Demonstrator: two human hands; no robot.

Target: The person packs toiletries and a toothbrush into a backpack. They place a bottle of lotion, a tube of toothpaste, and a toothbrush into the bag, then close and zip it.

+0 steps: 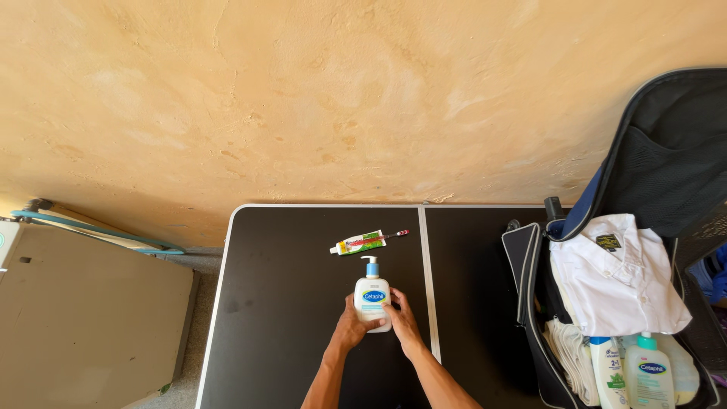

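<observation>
One pump bottle (372, 299) stands on the table (288, 303), below one toothpaste tube (357, 243) and one toothbrush (390, 236). Your left hand (349, 327) and right hand (401, 322) clasp that bottle, fingers curled around it.

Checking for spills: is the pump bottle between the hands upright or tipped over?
Tipped over: the white pump bottle lies flat on the black table, blue pump pointing toward the wall.

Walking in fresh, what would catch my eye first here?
Probably the white pump bottle with its blue pump, lying mid-table between the left hand and right hand. Beyond it lie a toothpaste tube and toothbrush. At the right, an open dark suitcase holds a white shirt and more bottles.
</observation>
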